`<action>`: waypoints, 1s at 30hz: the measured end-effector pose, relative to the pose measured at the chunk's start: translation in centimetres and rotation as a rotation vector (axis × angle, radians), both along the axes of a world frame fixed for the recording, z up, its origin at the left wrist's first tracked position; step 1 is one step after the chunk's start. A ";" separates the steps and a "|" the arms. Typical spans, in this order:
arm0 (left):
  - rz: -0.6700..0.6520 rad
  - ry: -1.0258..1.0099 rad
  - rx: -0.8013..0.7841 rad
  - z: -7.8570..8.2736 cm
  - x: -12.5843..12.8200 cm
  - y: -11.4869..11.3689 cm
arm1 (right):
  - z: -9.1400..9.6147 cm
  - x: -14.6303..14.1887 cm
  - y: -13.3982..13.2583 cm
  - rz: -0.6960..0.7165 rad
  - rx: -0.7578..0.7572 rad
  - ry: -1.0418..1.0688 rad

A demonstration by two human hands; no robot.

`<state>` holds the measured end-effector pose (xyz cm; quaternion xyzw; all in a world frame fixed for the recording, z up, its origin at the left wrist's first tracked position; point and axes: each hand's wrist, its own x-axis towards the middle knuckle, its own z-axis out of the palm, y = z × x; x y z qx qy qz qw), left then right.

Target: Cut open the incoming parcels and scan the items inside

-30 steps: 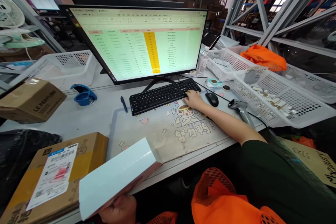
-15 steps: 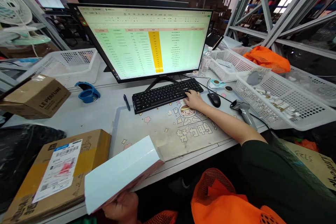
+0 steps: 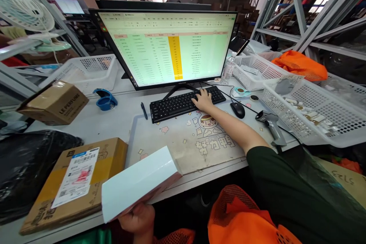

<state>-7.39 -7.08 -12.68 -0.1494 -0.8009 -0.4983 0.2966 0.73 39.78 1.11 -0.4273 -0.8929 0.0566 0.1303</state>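
Observation:
My left hand (image 3: 137, 216) grips a pale white box (image 3: 140, 183) from below, its fingers partly hidden under the box. The box is tilted over the front edge of the desk, beside a taped cardboard parcel (image 3: 113, 160) with a shipping label. On the right part of the black keyboard (image 3: 174, 106) rests my right hand (image 3: 203, 101), fingers apart on the keys. Behind the keyboard a monitor (image 3: 143, 57) displays a spreadsheet with one orange column. A black mouse (image 3: 238, 109) lies to the right of my right hand.
A barcode scanner (image 3: 273, 127) and a white basket of small items (image 3: 337, 122) are at the right. On the left are a blue tape dispenser (image 3: 106, 101), a pen (image 3: 144, 110), a small carton (image 3: 64, 103) and a black plastic bag (image 3: 31, 171). A bottle (image 3: 228, 69) stands beside the monitor.
My right hand has shifted left along the keyboard. The view has turned slightly left, so the desk items appear further right. The left hand still holds the box.

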 end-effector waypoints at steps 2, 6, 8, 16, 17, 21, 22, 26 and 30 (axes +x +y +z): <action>-0.021 0.022 -0.004 0.1 0.1 -0.1 | 0.2 0.2 -0.1 -0.017 -0.023 0.005; -0.032 0.057 -0.003 -0.6 0.0 -0.3 | -0.3 4.1 -1.3 -0.040 -0.017 -0.001; -0.029 0.102 -0.017 -1.4 -0.3 -0.4 | -0.7 6.3 -1.9 -0.040 -0.033 -0.043; -0.036 0.035 0.071 -2.6 -1.0 0.4 | -1.1 8.0 -2.3 0.012 -0.001 -0.108; -0.038 0.026 0.083 -2.4 -0.9 0.6 | -1.2 8.0 -2.3 0.022 0.002 -0.104; -0.062 0.055 0.120 -1.4 -0.4 1.1 | -1.7 8.2 -2.0 0.042 0.021 -0.077; -0.065 0.059 0.127 -1.2 -0.3 1.2 | -1.8 8.2 -1.9 0.046 0.024 -0.069; -0.050 0.054 0.142 -0.5 0.0 1.2 | -2.4 8.1 -1.9 0.053 0.026 -0.057; -0.031 0.068 0.141 0.0 0.2 1.3 | -2.7 8.0 -1.9 0.043 0.011 -0.074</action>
